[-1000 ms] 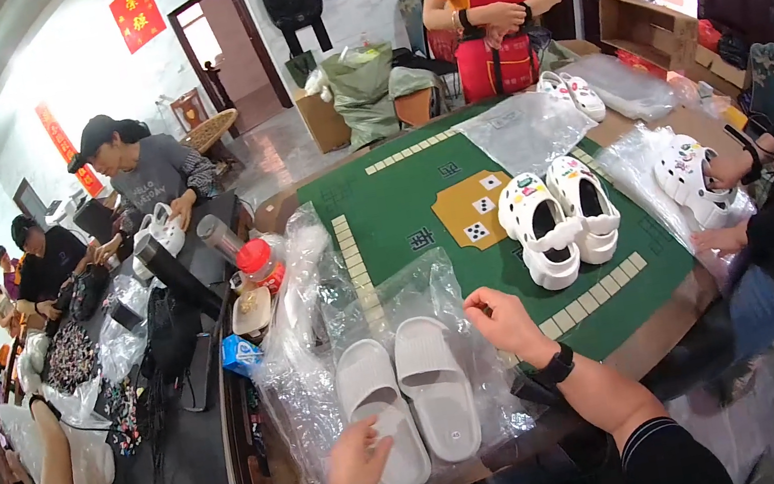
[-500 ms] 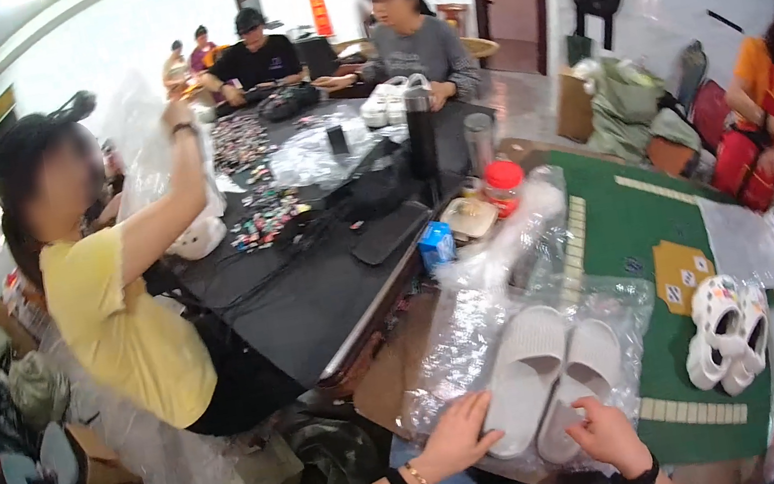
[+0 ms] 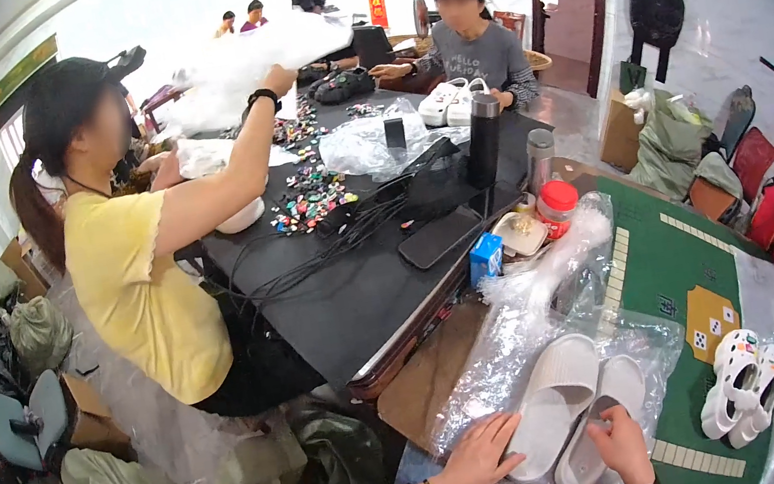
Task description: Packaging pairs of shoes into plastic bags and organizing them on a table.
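Observation:
Two pale grey slide slippers [image 3: 559, 402] lie side by side on a clear plastic bag [image 3: 654, 341], toes pointing away from me. My left hand [image 3: 482, 455] rests against the outer edge of the left slipper, its fingers stretched out and the thumb near the heel. At the right slipper [image 3: 620, 385], my right hand [image 3: 625, 447] touches the outer heel side; its fingers are bent and the thumb stands apart over the footbed. Some right fingertips are hidden.
Right of the slippers, white clogs with charms [image 3: 737, 386] stand on a green mat [image 3: 667, 273] edged with tile rows. Beyond are a red-lidded jar [image 3: 558, 205], a blue box [image 3: 486, 257] and a black table [image 3: 317, 314]. A person in yellow [image 3: 145, 280] lifts white plastic.
My view has shifted, moving the scene right and down in the picture. Both hands remain at the slippers. The person in yellow has raised the plastic and spread it sideways.

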The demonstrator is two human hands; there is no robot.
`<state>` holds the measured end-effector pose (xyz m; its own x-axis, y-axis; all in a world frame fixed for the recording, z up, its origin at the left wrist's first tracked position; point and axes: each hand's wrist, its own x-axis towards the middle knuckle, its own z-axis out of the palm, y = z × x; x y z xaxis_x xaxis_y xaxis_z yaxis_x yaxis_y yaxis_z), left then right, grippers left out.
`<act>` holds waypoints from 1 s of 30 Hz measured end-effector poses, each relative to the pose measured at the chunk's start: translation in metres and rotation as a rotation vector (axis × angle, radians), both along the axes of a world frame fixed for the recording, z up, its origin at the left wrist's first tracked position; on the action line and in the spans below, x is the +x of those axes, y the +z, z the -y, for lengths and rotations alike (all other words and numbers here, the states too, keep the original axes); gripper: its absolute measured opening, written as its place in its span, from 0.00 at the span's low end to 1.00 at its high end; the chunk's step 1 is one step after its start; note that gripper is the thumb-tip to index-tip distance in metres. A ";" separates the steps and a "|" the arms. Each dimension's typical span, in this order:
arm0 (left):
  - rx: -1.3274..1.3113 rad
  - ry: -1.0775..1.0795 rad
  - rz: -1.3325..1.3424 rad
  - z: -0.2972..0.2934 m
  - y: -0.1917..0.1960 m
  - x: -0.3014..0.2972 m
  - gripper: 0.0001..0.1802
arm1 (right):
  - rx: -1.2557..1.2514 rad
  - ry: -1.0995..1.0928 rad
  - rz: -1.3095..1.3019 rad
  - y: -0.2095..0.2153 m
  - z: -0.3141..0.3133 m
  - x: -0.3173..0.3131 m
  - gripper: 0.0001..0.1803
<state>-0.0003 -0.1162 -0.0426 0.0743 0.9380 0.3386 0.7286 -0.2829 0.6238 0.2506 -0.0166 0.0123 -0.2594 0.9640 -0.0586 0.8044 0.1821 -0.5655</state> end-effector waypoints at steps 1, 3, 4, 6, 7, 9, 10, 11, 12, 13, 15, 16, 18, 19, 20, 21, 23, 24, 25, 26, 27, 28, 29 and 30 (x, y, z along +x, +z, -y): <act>-0.003 0.011 0.005 0.000 -0.001 0.000 0.36 | -0.029 -0.022 0.022 0.002 -0.001 -0.003 0.23; 0.003 -0.012 0.007 -0.002 -0.002 0.000 0.36 | 0.016 -0.009 0.011 0.004 0.001 -0.011 0.24; 0.000 0.000 0.009 -0.002 -0.004 -0.001 0.36 | 0.065 -0.008 -0.005 0.006 0.002 -0.014 0.24; -0.018 -0.010 -0.021 0.000 -0.005 0.000 0.37 | 0.048 0.003 0.025 0.014 0.003 -0.024 0.24; -0.022 0.002 -0.020 0.000 -0.004 0.000 0.37 | 0.036 -0.001 0.054 0.017 0.003 -0.028 0.24; -0.046 -0.013 -0.043 0.002 -0.001 0.000 0.38 | 0.006 0.011 0.032 0.016 0.001 -0.030 0.24; -0.049 -0.006 -0.042 0.002 -0.002 0.000 0.38 | -0.020 0.014 0.008 0.014 0.000 -0.031 0.24; -0.042 -0.014 -0.033 0.001 -0.005 0.001 0.38 | -0.022 0.018 0.009 0.012 -0.002 -0.031 0.24; -0.034 -0.023 -0.024 0.001 -0.006 0.001 0.38 | 0.024 0.040 0.044 0.007 -0.004 -0.031 0.24; -0.035 -0.021 -0.024 0.001 -0.006 0.001 0.38 | 0.071 0.060 0.078 0.005 -0.004 -0.031 0.24; -0.032 -0.027 -0.018 0.000 -0.006 0.000 0.38 | 0.070 0.050 0.082 0.007 -0.004 -0.034 0.24; -0.033 -0.026 -0.018 0.000 -0.006 0.001 0.38 | 0.071 0.035 0.086 0.007 -0.003 -0.035 0.25; -0.042 -0.021 -0.023 0.001 -0.006 0.002 0.39 | 0.087 0.028 0.086 0.003 -0.004 -0.035 0.25; -0.040 -0.021 -0.025 0.000 -0.007 0.001 0.39 | 0.104 0.020 0.086 0.002 -0.005 -0.035 0.24; -0.040 -0.022 -0.030 -0.001 -0.009 0.000 0.39 | 0.105 0.021 0.084 0.004 -0.005 -0.036 0.24; -0.039 -0.024 -0.036 -0.001 -0.010 0.000 0.39 | 0.076 0.013 0.088 0.007 -0.006 -0.038 0.24; -0.051 -0.025 -0.041 0.001 -0.009 0.001 0.39 | 0.050 0.004 0.089 0.008 -0.007 -0.040 0.24; -0.065 -0.029 -0.043 0.001 -0.008 0.001 0.39 | 0.064 -0.002 0.112 0.007 -0.007 -0.040 0.25; -0.062 -0.028 -0.045 -0.001 -0.009 0.000 0.39 | 0.078 -0.008 0.135 0.006 -0.008 -0.040 0.25; -0.068 -0.028 -0.036 0.000 -0.009 0.001 0.39 | 0.078 -0.006 0.135 0.005 -0.008 -0.040 0.25; -0.075 -0.028 -0.026 0.000 -0.009 0.001 0.39 | 0.091 0.004 0.114 0.004 -0.008 -0.040 0.26; -0.075 -0.026 -0.027 0.001 -0.009 0.001 0.39 | 0.102 0.013 0.094 0.002 -0.009 -0.039 0.26; -0.075 -0.029 -0.029 0.001 -0.009 0.001 0.39 | 0.103 0.014 0.092 0.001 -0.009 -0.039 0.26; -0.076 -0.032 -0.031 0.001 -0.009 0.001 0.39 | 0.111 0.008 0.105 0.000 -0.010 -0.039 0.26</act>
